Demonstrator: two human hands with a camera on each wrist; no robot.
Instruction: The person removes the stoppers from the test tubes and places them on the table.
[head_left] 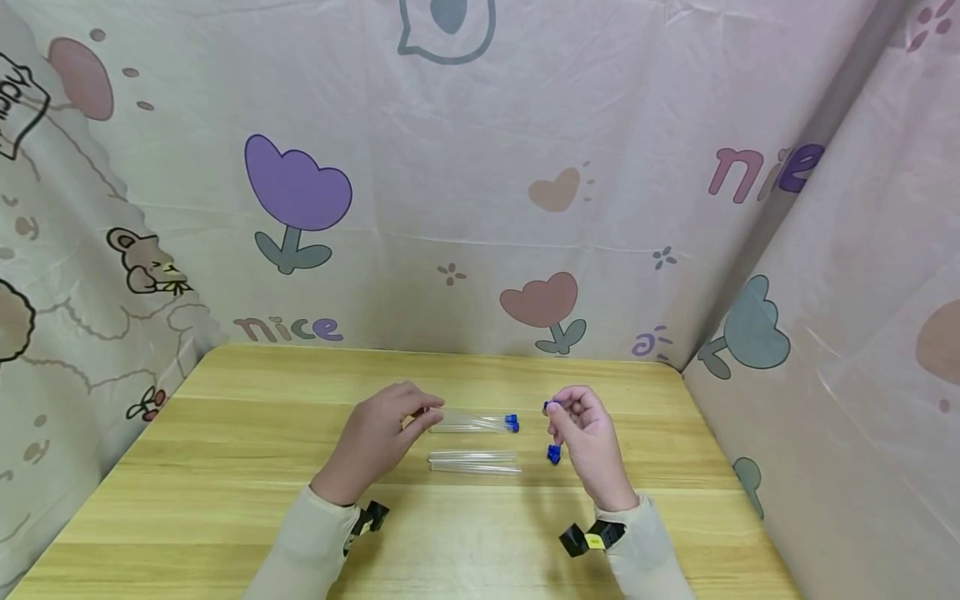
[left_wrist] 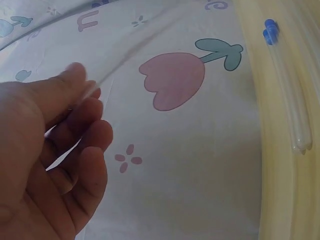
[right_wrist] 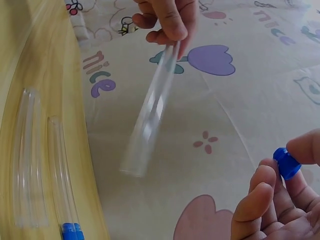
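Observation:
My left hand (head_left: 384, 435) pinches one end of a clear test tube (right_wrist: 151, 112), holding it slanted above the table with its free end towards the right. Between the thumb and fingers of my right hand (head_left: 588, 437) is a blue cap (right_wrist: 286, 163), apart from the tube. Beneath the held tube lie tubes with blue caps (head_left: 512, 422). Nearer to me, several uncapped tubes (head_left: 474, 462) lie side by side. Loose blue caps (head_left: 554, 454) sit on the table just below my right hand; their exact number is hard to see.
The wooden table (head_left: 247, 467) ends at a patterned cloth (head_left: 450, 167) hung behind it. More cloth stands at the left and right sides. Black wrist cameras (head_left: 592, 537) are strapped on both forearms.

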